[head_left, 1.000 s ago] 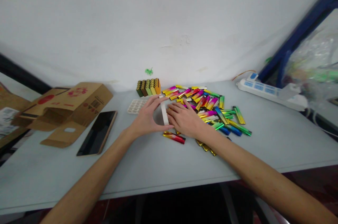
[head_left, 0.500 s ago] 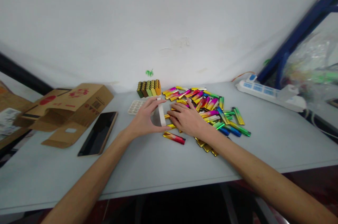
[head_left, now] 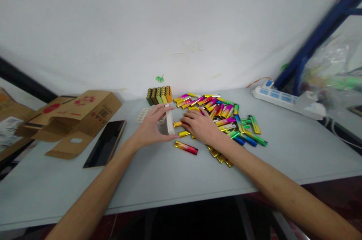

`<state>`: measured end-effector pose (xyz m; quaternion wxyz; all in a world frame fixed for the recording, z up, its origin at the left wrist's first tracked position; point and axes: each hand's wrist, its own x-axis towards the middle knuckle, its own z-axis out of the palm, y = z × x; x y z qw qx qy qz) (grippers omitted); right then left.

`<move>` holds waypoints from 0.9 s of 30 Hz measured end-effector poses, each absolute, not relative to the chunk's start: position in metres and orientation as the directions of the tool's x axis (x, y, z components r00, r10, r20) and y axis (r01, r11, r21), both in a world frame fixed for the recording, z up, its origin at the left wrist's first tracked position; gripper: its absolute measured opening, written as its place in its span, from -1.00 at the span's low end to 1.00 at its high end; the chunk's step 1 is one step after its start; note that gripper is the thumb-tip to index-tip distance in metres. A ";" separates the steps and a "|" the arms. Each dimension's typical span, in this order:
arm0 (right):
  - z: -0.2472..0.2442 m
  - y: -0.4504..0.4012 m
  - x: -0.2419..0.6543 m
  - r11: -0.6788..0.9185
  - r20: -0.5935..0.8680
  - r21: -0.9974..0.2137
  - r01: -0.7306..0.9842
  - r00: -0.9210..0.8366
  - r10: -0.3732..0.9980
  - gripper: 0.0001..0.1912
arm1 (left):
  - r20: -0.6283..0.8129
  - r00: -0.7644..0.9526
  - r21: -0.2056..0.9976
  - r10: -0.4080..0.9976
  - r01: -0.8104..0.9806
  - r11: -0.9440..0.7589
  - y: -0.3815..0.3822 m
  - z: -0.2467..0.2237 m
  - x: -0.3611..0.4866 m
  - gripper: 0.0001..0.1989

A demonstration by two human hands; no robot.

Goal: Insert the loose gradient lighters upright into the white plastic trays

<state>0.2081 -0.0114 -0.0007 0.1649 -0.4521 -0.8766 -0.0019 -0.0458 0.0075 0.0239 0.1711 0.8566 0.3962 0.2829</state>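
Pale wall [head_left: 169, 29] right across the far side, and up against it runs the grey counter [head_left: 152, 179]. Over on the left lies a cardboard box [head_left: 94, 108], flaps open! Just right of the middle it's all colour, a loose heap of lighters [head_left: 225, 121], shiny gold, pink, green and blue. Beyond them, far right, a white power strip [head_left: 288, 100] sits at an angle; back left, a dark phone [head_left: 104, 144] lies flat, near the box. Now the hands: the left hand [head_left: 151, 127] has a white tray [head_left: 170, 122] tipped on edge between thumb and fingers; the right hand [head_left: 199, 125] is down at the heap's left edge, fingers bent, and whether it grips a lighter, I cannot tell. Far side, a block of upright lighters [head_left: 159, 95]. Nearer, a pocketed tray [head_left: 143, 115], partly hidden. And near the middle, one red-and-yellow lighter [head_left: 186, 147], lying apart!
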 end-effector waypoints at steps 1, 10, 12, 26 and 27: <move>0.000 -0.011 0.208 0.584 0.287 -0.151 0.797 -0.530 0.798 -0.70 | 0.347 0.517 0.534 0.783 0.577 -0.618 0.008 0.025 -0.048 -0.10; -0.003 -0.009 0.213 0.590 0.310 -0.176 0.788 -0.525 0.793 -0.68 | 0.351 0.459 0.640 0.816 0.519 -0.567 0.008 0.032 -0.056 -0.25; -0.002 -0.010 0.214 0.596 0.323 -0.188 0.781 -0.524 0.788 -0.65 | 0.377 0.429 0.615 0.821 0.546 -0.568 0.008 0.035 -0.057 -0.26; 0.014 -0.022 0.209 0.616 0.357 -0.201 0.762 -0.528 0.771 -0.64 | 0.523 0.302 0.284 0.797 0.820 -0.498 0.000 0.042 -0.105 -0.34; 0.014 -0.022 0.208 0.616 0.352 -0.196 0.763 -0.532 0.770 -0.64 | 0.539 0.260 0.289 0.801 0.836 -0.466 0.003 0.037 -0.108 -0.36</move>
